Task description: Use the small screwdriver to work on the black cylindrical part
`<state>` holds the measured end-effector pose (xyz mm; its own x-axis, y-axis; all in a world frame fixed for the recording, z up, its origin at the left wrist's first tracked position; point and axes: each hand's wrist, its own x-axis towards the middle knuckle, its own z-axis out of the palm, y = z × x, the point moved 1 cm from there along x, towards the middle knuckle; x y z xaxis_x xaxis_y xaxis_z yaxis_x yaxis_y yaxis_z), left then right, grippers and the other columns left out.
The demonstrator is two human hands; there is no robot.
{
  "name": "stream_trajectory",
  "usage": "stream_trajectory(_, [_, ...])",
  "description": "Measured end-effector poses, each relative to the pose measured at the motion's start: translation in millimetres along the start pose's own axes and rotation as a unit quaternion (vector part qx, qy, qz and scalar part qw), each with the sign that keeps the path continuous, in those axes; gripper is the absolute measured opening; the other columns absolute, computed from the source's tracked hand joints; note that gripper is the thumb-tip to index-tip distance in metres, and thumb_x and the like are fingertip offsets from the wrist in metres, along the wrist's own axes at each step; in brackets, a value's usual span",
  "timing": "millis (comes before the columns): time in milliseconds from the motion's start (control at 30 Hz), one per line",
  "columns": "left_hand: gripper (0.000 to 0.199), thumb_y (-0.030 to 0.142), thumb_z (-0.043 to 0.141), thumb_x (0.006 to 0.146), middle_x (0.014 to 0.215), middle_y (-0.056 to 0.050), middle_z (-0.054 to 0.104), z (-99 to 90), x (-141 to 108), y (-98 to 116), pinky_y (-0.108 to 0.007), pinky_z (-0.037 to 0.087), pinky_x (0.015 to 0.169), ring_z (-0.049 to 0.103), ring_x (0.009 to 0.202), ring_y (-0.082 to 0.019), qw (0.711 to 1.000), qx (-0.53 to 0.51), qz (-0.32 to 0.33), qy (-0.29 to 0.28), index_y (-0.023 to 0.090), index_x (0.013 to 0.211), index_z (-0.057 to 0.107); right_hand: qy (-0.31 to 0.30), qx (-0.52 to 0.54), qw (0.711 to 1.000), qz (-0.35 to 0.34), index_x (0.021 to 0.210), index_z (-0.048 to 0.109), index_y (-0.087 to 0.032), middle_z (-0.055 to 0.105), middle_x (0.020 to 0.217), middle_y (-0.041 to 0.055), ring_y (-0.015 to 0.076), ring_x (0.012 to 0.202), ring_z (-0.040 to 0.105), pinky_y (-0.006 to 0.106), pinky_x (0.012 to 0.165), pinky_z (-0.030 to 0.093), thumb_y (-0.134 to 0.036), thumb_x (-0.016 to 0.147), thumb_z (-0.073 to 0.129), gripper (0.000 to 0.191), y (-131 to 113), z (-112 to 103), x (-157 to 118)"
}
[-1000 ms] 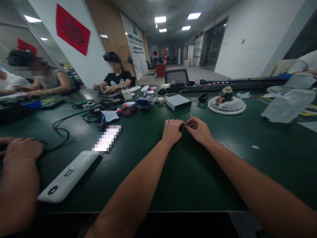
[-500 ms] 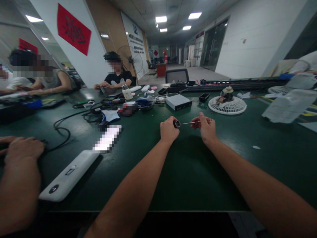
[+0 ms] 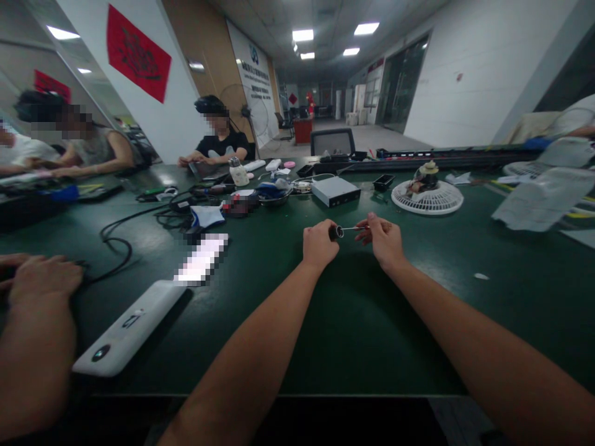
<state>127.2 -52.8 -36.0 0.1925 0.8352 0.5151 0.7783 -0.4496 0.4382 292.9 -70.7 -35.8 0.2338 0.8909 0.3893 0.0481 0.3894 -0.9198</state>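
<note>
My left hand (image 3: pixel 320 243) is closed around a small dark cylindrical part (image 3: pixel 338 232). Its round open end, with a silvery rim, points right. My right hand (image 3: pixel 387 241) grips a thin screwdriver (image 3: pixel 351 228), whose narrow metal shaft reaches left to the rim. Fingers hide most of its handle, and I cannot tell whether the tip touches inside the part. Both hands are held over the green table (image 3: pixel 353 322).
Beyond my hands are a grey box-shaped drive (image 3: pixel 335 191) and a white fan grille with a motor (image 3: pixel 426 196). A white device (image 3: pixel 132 331), a lit phone (image 3: pixel 203 259) and black cables (image 3: pixel 125 248) lie left. Another person's hand (image 3: pixel 46 275) rests at far left.
The gap between my hands has narrowed, and less of the screwdriver shaft shows. The dark part has shifted slightly right and its rim has turned a little. My right hand has moved slightly left.
</note>
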Motion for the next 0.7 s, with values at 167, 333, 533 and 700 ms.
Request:
stream_trajectory(167, [0.025, 0.007, 0.060, 0.076, 0.098, -0.004, 0.072, 0.0, -0.1, -0.7, -0.036, 0.045, 0.089, 0.066, 0.094, -0.022, 1.000, 0.000, 0.001, -0.001, 0.023, 0.094, 0.063, -0.024, -0.003, 1.000, 0.006, 0.074, 0.071, -0.015, 0.071, 0.068, 0.0078, 0.0158, 0.051, 0.066, 0.025, 0.043, 0.047, -0.063, 0.087, 0.055, 0.052, -0.7, 1.9, -1.6])
stream_trajectory(333, [0.027, 0.007, 0.061, 0.074, 0.098, -0.003, 0.072, -0.1, -0.2, -0.2, -0.038, 0.044, 0.091, 0.065, 0.094, -0.023, 1.000, 0.003, 0.001, -0.001, 0.023, 0.095, 0.063, -0.002, -0.018, 1.000, 0.006, 0.072, 0.070, -0.014, 0.071, 0.066, 0.0080, 0.0146, 0.048, 0.063, 0.024, 0.041, 0.045, -0.062, 0.088, 0.055, 0.052, 0.3, -1.6, -0.3])
stream_trajectory(533, [0.026, 0.007, 0.061, 0.075, 0.098, -0.003, 0.072, -1.7, -0.6, 2.7, -0.038, 0.044, 0.092, 0.065, 0.094, -0.023, 1.000, 0.002, 0.001, -0.009, 0.023, 0.095, 0.064, 0.017, -0.027, 1.000, 0.000, 0.074, 0.071, -0.015, 0.072, 0.070, 0.0081, 0.0149, 0.050, 0.064, 0.024, 0.042, 0.045, -0.061, 0.088, 0.055, 0.050, 0.9, -3.4, 0.2])
stream_trajectory(700, [0.024, 0.008, 0.062, 0.077, 0.098, -0.004, 0.072, -2.2, -0.7, 3.2, -0.039, 0.045, 0.092, 0.066, 0.095, -0.022, 1.000, 0.000, 0.001, -0.015, 0.023, 0.095, 0.064, -0.001, -0.016, 1.000, -0.004, 0.075, 0.070, -0.017, 0.072, 0.073, 0.0074, 0.0147, 0.050, 0.064, 0.025, 0.043, 0.046, -0.064, 0.087, 0.055, 0.051, 0.0, -0.9, -0.7])
